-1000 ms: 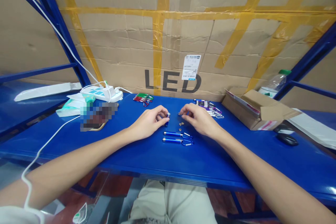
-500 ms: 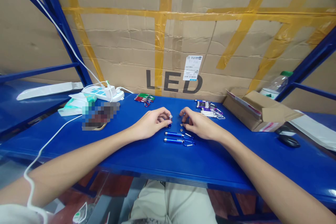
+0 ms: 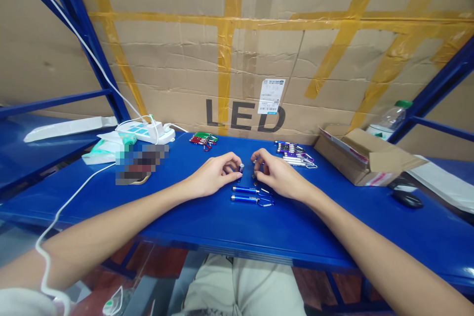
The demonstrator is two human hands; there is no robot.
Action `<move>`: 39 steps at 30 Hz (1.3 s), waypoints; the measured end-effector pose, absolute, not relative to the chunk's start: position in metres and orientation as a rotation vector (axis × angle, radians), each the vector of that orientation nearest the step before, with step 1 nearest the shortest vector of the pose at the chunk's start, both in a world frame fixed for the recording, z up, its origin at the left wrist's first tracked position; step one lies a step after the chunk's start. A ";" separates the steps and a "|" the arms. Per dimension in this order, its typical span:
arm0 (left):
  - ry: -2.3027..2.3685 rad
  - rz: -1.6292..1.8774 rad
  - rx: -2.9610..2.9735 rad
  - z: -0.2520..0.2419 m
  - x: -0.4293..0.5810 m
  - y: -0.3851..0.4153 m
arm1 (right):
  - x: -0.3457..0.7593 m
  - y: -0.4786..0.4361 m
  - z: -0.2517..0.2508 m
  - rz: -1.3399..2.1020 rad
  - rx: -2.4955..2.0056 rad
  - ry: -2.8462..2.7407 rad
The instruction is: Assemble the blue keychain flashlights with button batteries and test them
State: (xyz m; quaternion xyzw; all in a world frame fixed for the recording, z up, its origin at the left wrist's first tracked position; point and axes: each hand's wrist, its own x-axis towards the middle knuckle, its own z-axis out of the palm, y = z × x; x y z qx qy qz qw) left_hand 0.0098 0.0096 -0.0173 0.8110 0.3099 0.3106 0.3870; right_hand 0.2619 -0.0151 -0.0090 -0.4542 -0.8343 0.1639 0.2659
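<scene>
A: What is noted, with the clock centred on the work point and 12 o'clock taken toward the tall brown cardboard wall (image 3: 174, 69)?

B: At 9 o'clock, a short blue metallic-looking tube with a silvery end (image 3: 241, 168) is pinched between thumb and fingertips of the left hand (image 3: 213, 176), nearly upright, silvery end up. At 3 o'clock, the right hand (image 3: 278, 172) is placed with thumb and fingertips curled to a narrow gap; whether anything is held there cannot be told.

A: And on the glossy blue tabletop (image 3: 222, 224)?

B: At 5 o'clock, a small round dull-coloured disc (image 3: 255, 183) is partly hidden by the right fingertips. At 6 o'clock, two slim blue cylinders with clip loops (image 3: 244, 199) are laid side by side. Clipped pieces are grouped at 10 o'clock, a red and green bundle (image 3: 203, 139), and at 2 o'clock, a dark, purple and silver bundle (image 3: 295, 154).

A: Likely faults?

B: Judged only: the disc could be flicked away if brushed by a fingertip, the surface being smooth. The tube could be tipped or dropped, since it is gripped by fingertips alone; any loose contents would then be spilled, though its inside cannot be seen. The cylinders could be nudged askew by a lowered wrist.
</scene>
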 end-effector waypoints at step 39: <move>0.717 0.727 1.963 -0.021 0.016 0.008 | 0.240 -0.029 -0.006 0.830 -0.820 -1.906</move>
